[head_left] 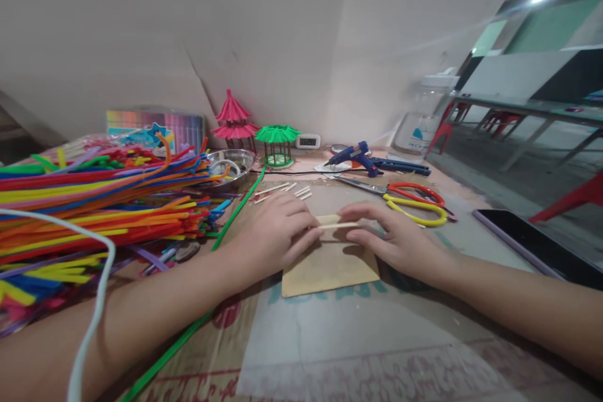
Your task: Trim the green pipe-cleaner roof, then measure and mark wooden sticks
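A thin pale wooden stick point(335, 226) spans the gap between my two hands, above a tan square board point(330, 273). My left hand point(285, 226) pinches its left end between thumb and fingers. At the other end, my right hand point(389, 229) has thumb and fingertips closed on the stick. The board lies flat on a translucent sheet point(301, 333). Several short loose sticks point(303, 192) rest just beyond my left hand. Scissors point(409, 198) with red and yellow handles lie beyond my right hand.
Bundles of colourful pipe cleaners point(103, 195) fill the left side, near a metal bowl point(230, 166). At the back stand red and green pavilion models point(277, 138), a blue glue gun point(355, 157) and a clear bottle point(419, 116). A phone point(532, 242) lies right; a white cable point(101, 289) crosses left.
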### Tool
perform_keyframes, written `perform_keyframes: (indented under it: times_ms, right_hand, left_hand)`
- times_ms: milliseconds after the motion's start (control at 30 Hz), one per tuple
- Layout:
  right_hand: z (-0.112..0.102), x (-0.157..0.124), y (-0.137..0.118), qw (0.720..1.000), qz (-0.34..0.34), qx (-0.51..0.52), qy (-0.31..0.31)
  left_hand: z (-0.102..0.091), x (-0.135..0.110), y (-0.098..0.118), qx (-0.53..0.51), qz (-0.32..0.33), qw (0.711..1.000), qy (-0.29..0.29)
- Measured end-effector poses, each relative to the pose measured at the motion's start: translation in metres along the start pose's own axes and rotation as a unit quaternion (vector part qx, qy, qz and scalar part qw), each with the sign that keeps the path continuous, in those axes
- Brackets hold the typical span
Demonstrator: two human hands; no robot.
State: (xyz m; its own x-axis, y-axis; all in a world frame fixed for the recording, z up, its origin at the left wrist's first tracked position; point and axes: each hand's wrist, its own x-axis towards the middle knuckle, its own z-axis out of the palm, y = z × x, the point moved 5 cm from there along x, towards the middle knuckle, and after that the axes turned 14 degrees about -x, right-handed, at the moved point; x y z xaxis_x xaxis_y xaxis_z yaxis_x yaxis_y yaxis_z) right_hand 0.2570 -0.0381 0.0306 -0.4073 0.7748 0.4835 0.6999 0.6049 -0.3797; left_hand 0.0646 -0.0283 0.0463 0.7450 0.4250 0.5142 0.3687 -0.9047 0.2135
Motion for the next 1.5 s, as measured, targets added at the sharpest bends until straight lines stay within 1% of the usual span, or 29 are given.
perform_keyframes:
  times_ms: [67, 133, 200, 233, 300, 367, 433, 500, 567, 633, 700, 733, 767, 800, 833, 867, 933, 967, 1033, 1100, 1267, 1500]
  right_hand:
    - [-0.01, 0.007, 0.012, 0.999, 0.031, -0.011, 0.027]
    - [-0.026, 0.016, 0.026, 0.995, 0.07, -0.03, 0.063]
    - [-0.042, 0.024, 0.041, 0.989, 0.106, -0.077, 0.07]
    - [-0.047, 0.026, 0.047, 0.986, 0.113, -0.115, 0.047]
    - [-0.05, 0.029, 0.057, 0.975, 0.092, -0.198, -0.038]
    - [-0.046, 0.026, 0.064, 0.956, 0.046, -0.262, -0.123]
    - [-0.04, 0.021, 0.07, 0.941, 0.012, -0.293, -0.168]
    - [-0.035, 0.018, 0.075, 0.938, 0.007, -0.3, -0.176]
    - [-0.032, 0.017, 0.075, 0.941, 0.02, -0.291, -0.17]
    - [-0.032, 0.017, 0.067, 0.949, 0.042, -0.269, -0.161]
    - [-0.032, 0.018, 0.051, 0.965, 0.07, -0.201, -0.152]
    - [-0.031, 0.017, 0.041, 0.976, 0.087, -0.136, -0.146]
    - [-0.029, 0.017, 0.031, 0.985, 0.105, -0.04, -0.134]
    - [-0.025, 0.015, 0.022, 0.982, 0.126, 0.066, -0.126]
    - [-0.021, 0.013, 0.015, 0.971, 0.141, 0.16, -0.111]
    - [-0.015, 0.011, 0.01, 0.954, 0.155, 0.233, -0.102]
    - [-0.003, 0.007, 0.006, 0.925, 0.175, 0.328, -0.082]
    - [0.002, 0.005, 0.007, 0.913, 0.183, 0.356, -0.077]
    - [0.01, 0.002, 0.013, 0.9, 0.199, 0.382, -0.07]
    - [0.012, 0.002, 0.018, 0.9, 0.212, 0.376, -0.068]
    - [0.009, 0.003, 0.02, 0.923, 0.208, 0.318, -0.065]
    - [0.009, 0.002, 0.015, 0.94, 0.186, 0.275, -0.077]
  left_hand:
    - [-0.006, -0.001, -0.015, 0.052, -0.026, 0.998, 0.012]
    - [-0.012, -0.004, -0.034, 0.108, -0.064, 0.992, 0.018]
    - [-0.015, -0.007, -0.051, 0.149, -0.102, 0.983, 0.008]
    - [-0.015, -0.009, -0.057, 0.161, -0.117, 0.98, 0.004]
    - [-0.015, -0.011, -0.061, 0.162, -0.129, 0.978, 0.009]
    - [-0.014, -0.011, -0.055, 0.128, -0.123, 0.984, 0.03]
    - [-0.012, -0.009, -0.041, 0.067, -0.107, 0.991, 0.04]
    - [-0.006, -0.007, -0.025, -0.005, -0.095, 0.995, 0.022]
    - [0.003, -0.005, -0.01, -0.069, -0.087, 0.994, -0.022]
    - [0.01, -0.005, 0.0, -0.108, -0.081, 0.989, -0.06]
    - [0.015, -0.006, 0.004, -0.126, -0.075, 0.986, -0.085]
    - [0.016, -0.007, 0.004, -0.13, -0.073, 0.984, -0.093]
    - [0.017, -0.007, 0.003, -0.132, -0.073, 0.984, -0.099]
    - [0.018, -0.007, 0.002, -0.133, -0.074, 0.983, -0.103]
    - [0.018, -0.007, 0.0, -0.134, -0.075, 0.982, -0.106]
    - [0.018, -0.007, -0.001, -0.133, -0.076, 0.982, -0.107]
    - [0.018, -0.007, -0.002, -0.132, -0.074, 0.982, -0.109]
    - [0.018, -0.007, -0.002, -0.131, -0.073, 0.983, -0.109]
    - [0.017, -0.006, -0.001, -0.129, -0.069, 0.983, -0.107]
    - [0.017, -0.006, -0.001, -0.127, -0.068, 0.984, -0.103]
    - [0.017, -0.005, -0.001, -0.125, -0.069, 0.984, -0.105]
    - [0.017, -0.003, 0.0, -0.123, -0.067, 0.985, -0.102]
